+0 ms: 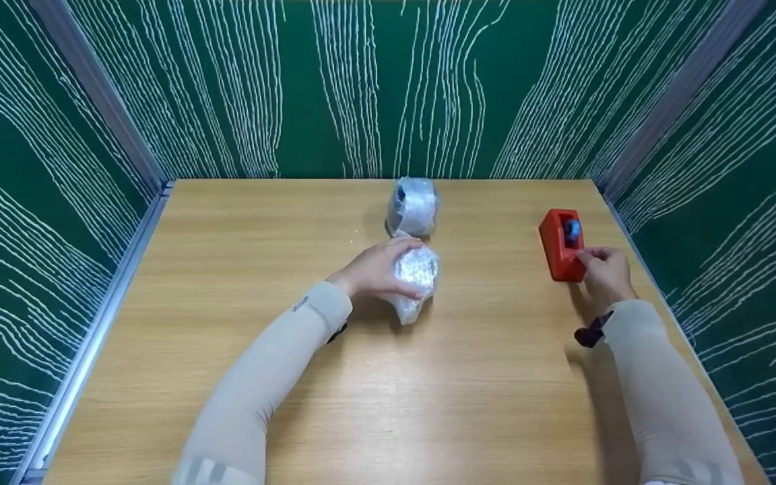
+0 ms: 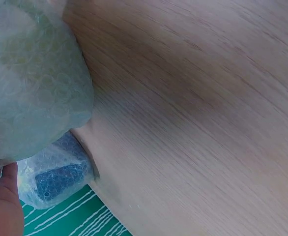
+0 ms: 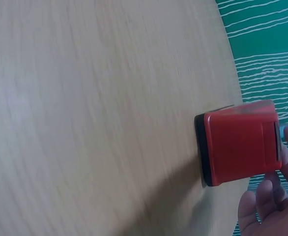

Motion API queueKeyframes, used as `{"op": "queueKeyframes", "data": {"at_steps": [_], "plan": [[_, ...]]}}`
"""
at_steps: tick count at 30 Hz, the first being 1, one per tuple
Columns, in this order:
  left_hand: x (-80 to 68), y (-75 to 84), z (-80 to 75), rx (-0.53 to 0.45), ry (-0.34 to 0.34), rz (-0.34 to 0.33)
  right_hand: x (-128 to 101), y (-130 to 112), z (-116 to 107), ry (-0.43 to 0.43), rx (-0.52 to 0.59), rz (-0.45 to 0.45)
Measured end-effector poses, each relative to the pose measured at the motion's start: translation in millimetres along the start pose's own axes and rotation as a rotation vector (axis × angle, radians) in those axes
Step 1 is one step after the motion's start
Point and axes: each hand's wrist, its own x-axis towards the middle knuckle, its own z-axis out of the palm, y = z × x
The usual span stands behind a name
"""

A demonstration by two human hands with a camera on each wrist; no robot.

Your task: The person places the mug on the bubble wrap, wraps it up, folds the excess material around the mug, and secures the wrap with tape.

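Fingers of the left hand [image 1: 373, 269] curl over a bubble-wrapped bundle [image 1: 415, 277] at the centre of the wooden table [image 1: 226, 269]. At twelve o'clock from it, just beside, sits another bubble-wrapped parcel [image 1: 412, 206]. At three o'clock, the right hand [image 1: 605, 273] pinches at a red plastic tape dispenser [image 1: 560, 245].

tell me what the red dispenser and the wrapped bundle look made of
Red dispenser: probably plastic, smooth even colour, slight sheen, black base. Wrapped bundle under the left hand: clear bubble wrap, its small round cells showing; contents hidden.
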Motion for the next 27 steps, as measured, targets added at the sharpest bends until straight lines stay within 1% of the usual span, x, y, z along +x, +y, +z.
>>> {"op": "queueKeyframes", "data": {"at_steps": [4,7,12,17,21,27], "plan": [[1.9,0.1,0.7,0.005,0.004,0.018,14,4,-3,0.016,-0.025,-0.004],[2.1,-0.1,1.5,-0.001,0.004,0.013,20,5,-4,0.020,0.016,0.035],[1.5,-0.2,2.1,-0.004,0.001,0.014,26,3,-4,0.045,0.013,0.061],[-0.2,-0.4,1.5,-0.017,0.005,0.003,27,0,-7,0.048,0.066,0.077],[-1.2,-0.4,0.7,-0.034,0.004,-0.008,24,2,-7,0.057,0.087,0.048],[-0.7,-1.0,1.1,-0.046,0.004,-0.016,15,10,-5,0.082,0.103,-0.054]]}}
